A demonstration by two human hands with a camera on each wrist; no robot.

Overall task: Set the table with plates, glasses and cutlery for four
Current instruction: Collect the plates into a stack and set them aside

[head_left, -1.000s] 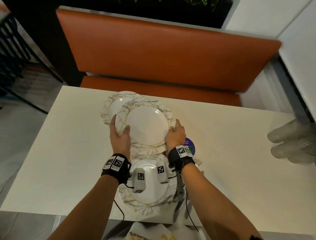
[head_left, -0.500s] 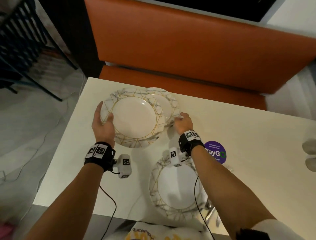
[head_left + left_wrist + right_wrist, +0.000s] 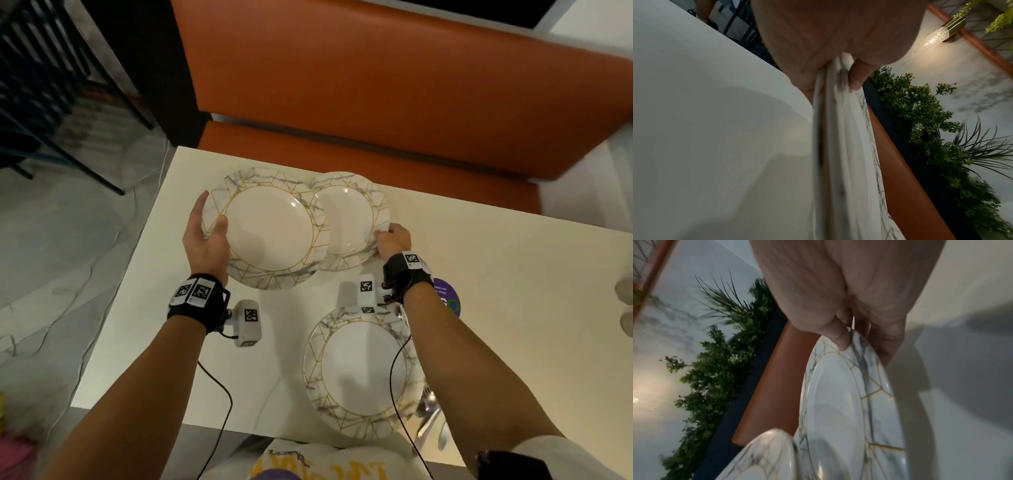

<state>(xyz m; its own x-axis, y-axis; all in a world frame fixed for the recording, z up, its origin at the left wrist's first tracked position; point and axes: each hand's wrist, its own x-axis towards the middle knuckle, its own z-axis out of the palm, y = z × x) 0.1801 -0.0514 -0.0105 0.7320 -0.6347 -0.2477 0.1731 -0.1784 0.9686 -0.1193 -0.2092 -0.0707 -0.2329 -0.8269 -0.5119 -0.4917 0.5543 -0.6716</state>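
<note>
Three white marble-pattern plates with gold lines are in view. My left hand (image 3: 211, 222) grips the left plate (image 3: 274, 233) at its left rim, thumb on top and fingers underneath; the left wrist view shows it (image 3: 840, 146) held above the table. My right hand (image 3: 388, 236) pinches the near-right rim of the right plate (image 3: 352, 219), thumb on top (image 3: 840, 340). The left plate overlaps the right plate's left edge. A third plate (image 3: 359, 377) lies flat near the table's front edge, under my right forearm. Cutlery (image 3: 428, 411) lies just right of it.
The cream table (image 3: 513, 308) has a purple round sticker (image 3: 448, 301) by my right wrist. Blurred glasses (image 3: 625, 308) stand at the right edge. An orange bench (image 3: 376, 102) runs along the far side, and dark chair frames (image 3: 51, 85) stand at left.
One second ago both hands held plates together above the near plate. They have since drawn apart: the left plate went left, the right plate right, toward the far edge.
</note>
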